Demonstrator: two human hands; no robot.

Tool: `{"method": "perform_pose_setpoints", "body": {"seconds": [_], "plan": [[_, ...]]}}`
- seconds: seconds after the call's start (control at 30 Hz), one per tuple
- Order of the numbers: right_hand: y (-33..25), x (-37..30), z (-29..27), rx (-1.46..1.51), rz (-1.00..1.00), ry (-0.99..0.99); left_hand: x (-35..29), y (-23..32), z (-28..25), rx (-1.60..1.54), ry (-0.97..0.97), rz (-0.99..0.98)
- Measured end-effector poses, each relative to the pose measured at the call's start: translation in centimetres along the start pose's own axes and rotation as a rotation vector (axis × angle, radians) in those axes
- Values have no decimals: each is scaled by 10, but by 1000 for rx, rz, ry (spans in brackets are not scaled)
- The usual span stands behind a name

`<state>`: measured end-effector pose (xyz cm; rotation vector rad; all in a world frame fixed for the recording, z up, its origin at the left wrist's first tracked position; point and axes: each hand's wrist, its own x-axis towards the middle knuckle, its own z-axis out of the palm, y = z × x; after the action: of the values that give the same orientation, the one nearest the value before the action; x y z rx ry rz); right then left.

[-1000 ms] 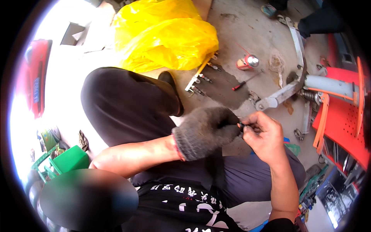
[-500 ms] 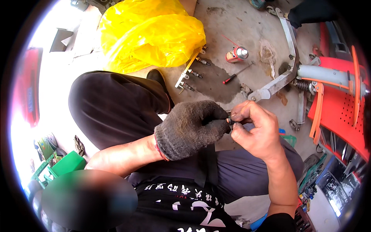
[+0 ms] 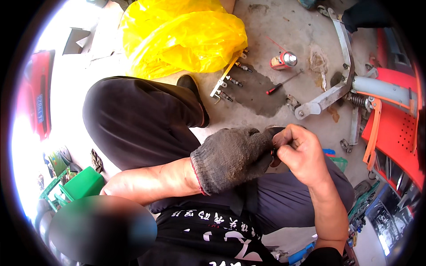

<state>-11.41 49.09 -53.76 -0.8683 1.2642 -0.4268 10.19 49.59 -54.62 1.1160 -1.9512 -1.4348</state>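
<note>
In front of my lap, my left hand [image 3: 233,158], in a dark grey knit glove with a red cuff edge, is closed with its back turned up. Against its fingertips my bare right hand [image 3: 301,153] is pinched, thumb against bent fingers. Between the two hands a small dark part [image 3: 273,152] with an orange bit just shows. The gloved fingers hide most of it, so its kind cannot be made out. Beyond them on the floor lies a metal fuel rail [image 3: 219,84] with several injectors [image 3: 234,81] along it.
A yellow plastic bag [image 3: 182,42] lies behind the rail. A red spray can [image 3: 283,61] and a red-handled screwdriver [image 3: 274,89] are near a wet patch [image 3: 257,93]. At right stand a grey steel jack arm [image 3: 326,95] and a red perforated cart [image 3: 395,133]; a green crate [image 3: 84,184] sits left.
My left hand has rolled so its back faces up and its fingertips are hidden. Both hands stay together at the small part. The whole view has shifted slightly.
</note>
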Motion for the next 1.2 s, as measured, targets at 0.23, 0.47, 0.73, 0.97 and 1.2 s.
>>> {"method": "perform_pose_setpoints", "body": {"seconds": [0.23,0.47,0.73,0.97,1.2], "plan": [[-9,2,-17,277,8,-89,7,1,-10,-48,139,-206],[-15,3,-11,-239,-428,-14,9,7,-14,-123,210,-202],[-16,3,-9,-579,-774,89,19,7,-25,-633,-77,-538],[-20,-2,-3,-591,-742,144,16,10,-22,-820,-89,-614],[-17,-1,-3,-584,-769,64,12,13,-21,-626,-114,-628]]}}
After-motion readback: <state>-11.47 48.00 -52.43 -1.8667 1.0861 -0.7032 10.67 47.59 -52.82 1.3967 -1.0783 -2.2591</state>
